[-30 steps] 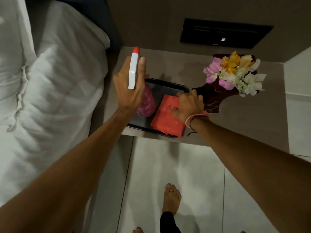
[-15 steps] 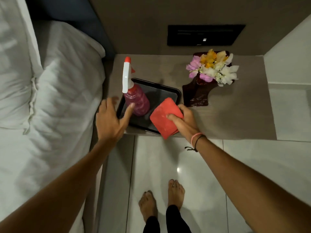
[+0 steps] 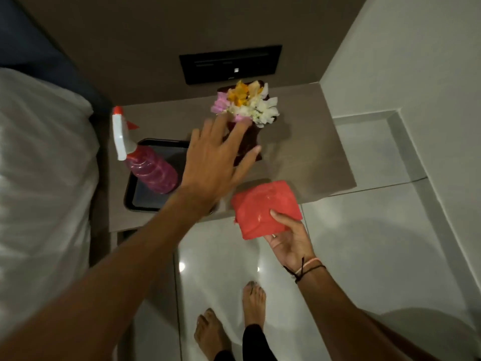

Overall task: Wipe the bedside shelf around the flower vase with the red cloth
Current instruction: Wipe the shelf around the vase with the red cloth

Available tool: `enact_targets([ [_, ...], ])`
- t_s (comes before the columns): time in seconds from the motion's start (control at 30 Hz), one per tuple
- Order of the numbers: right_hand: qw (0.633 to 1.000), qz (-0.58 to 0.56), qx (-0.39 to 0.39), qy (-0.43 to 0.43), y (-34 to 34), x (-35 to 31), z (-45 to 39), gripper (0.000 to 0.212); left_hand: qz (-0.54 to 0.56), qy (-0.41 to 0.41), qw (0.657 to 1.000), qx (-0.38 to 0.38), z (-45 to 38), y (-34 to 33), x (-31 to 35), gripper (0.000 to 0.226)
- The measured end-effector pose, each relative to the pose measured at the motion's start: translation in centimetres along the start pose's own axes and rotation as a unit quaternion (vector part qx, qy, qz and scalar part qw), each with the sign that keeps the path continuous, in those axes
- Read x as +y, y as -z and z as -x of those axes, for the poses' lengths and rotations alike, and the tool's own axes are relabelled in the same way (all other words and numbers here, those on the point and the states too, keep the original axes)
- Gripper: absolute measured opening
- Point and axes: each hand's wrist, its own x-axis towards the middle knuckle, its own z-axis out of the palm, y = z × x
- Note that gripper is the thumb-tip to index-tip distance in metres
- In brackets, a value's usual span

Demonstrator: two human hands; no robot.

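Wiping hasn't really started as far as I can tell. The red cloth point(image 3: 265, 208) is folded up in the right hand point(image 3: 289, 238), thumb pinching it from on top, and it's hanging out over the front edge of the bedside shelf point(image 3: 307, 157) rather than pressed down on it. The left hand point(image 3: 216, 162) is reaching across with fingers point(image 3: 240, 130) spread wide, right at the flower vase point(image 3: 247, 142), which sits toward the back of the shelf under its bunch of flowers point(image 3: 246, 105). Can't tell if the fingers actually touch the vase yet. My guess is the vase gets steadied or shifted so the cloth can go around it. The spray bottle point(image 3: 145, 162) is parked on the black tray point(image 3: 140, 201) at the left. So basically all of the wiping is left: cloth in hand, nothing on the shelf looks wiped yet.
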Motion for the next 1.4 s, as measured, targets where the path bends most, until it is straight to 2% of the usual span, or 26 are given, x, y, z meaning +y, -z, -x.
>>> enact_targets([
  [0.1, 0.999, -0.019, 0.011, 0.025, 0.0, -0.6, -0.7, 0.058, -0.04, -0.023, 0.998, -0.049, -5.6, -1.1, 0.2, 0.073],
  [0.2, 0.998, -0.057, 0.007, 0.027, -0.8, -0.6, -1.7, 0.041, -0.075, -0.033, 0.988, -0.132, -8.1, -3.1, -0.8, 0.083],
  [0.33, 0.996, -0.052, 0.045, 0.056, -2.6, -0.8, -3.0, 0.047, -0.102, -0.056, 0.984, -0.138, -8.7, -5.0, -2.5, 0.075],
  [0.43, 0.985, -0.003, 0.106, 0.136, -4.9, -1.4, -4.1, 0.03, -0.078, -0.069, 0.983, -0.15, -10.6, -4.5, -4.1, 0.073],
  [0.5, 0.957, 0.097, 0.149, 0.227, -6.9, -1.5, -4.7, 0.024, -0.059, -0.083, 0.979, -0.177, -12.5, -4.0, -5.3, 0.073],
  [0.57, 0.897, 0.214, 0.158, 0.354, -8.5, -1.3, -5.7, 0.04, -0.044, -0.096, 0.972, -0.212, -14.3, -3.6, -6.4, 0.073],
  [0.6, 0.846, 0.292, 0.155, 0.418, -9.0, -1.0, -6.4, 0.053, -0.04, -0.1, 0.968, -0.225, -15.0, -3.5, -6.7, 0.073],
  [0.67, 0.707, 0.476, 0.142, 0.503, -9.9, -0.6, -8.4, 0.074, -0.033, -0.103, 0.965, -0.238, -15.7, -3.5, -7.1, 0.072],
  [0.73, 0.57, 0.629, 0.12, 0.514, -10.8, 0.0, -10.8, 0.077, -0.025, -0.106, 0.966, -0.234, -15.8, -3.7, -7.4, 0.071],
  [0.83, 0.423, 0.759, 0.089, 0.487, -10.2, 1.9, -13.8, 0.065, -0.023, -0.123, 0.967, -0.22, -15.3, -4.0, -7.4, 0.07],
  [0.9, 0.361, 0.796, 0.087, 0.478, -8.3, 3.4, -14.4, 0.063, -0.029, -0.133, 0.967, -0.214, -15.2, -4.0, -7.5, 0.07],
  [0.93, 0.348, 0.807, 0.08, 0.471, -7.3, 4.1, -14.2, 0.061, -0.032, -0.136, 0.967, -0.213, -15.1, -4.0, -7.5, 0.071],
  [1.0, 0.359, 0.822, 0.062, 0.438, -5.8, 4.9, -13.1, 0.056, -0.032, -0.139, 0.967, -0.21, -14.9, -3.9, -7.3, 0.071],
  [1.03, 0.384, 0.817, 0.054, 0.426, -5.5, 5.2, -12.4, 0.054, -0.032, -0.139, 0.968, -0.207, -14.8, -3.9, -7.2, 0.071],
  [1.1, 0.46, 0.776, 0.061, 0.426, -5.5, 5.3, -10.9, 0.054, -0.034, -0.135, 0.968, -0.208, -14.6, -3.9, -7.1, 0.071],
  [1.17, 0.532, 0.7, 0.116, 0.463, -5.8, 4.7, -10.0, 0.051, -0.033, -0.131, 0.968, -0.211, -14.5, -3.8, -7.0, 0.071],
  [1.23, 0.574, 0.634, 0.161, 0.492, -6.9, 3.2, -9.5, 0.064, -0.034, -0.127, 0.97, -0.207, -14.4, -3.7, -6.9, 0.071],
  [1.27, 0.574, 0.625, 0.166, 0.502, -7.7, 2.3, -9.6, 0.071, -0.036, -0.126, 0.97, -0.206, -14.4, -3.8, -6.9, 0.071],
  [1.4, 0.496, 0.709, 0.124, 0.486, -11.2, 0.5, -11.3, 0.072, -0.024, -0.114, 0.967, -0.225, -14.9, -3.8, -6.9, 0.071],
])
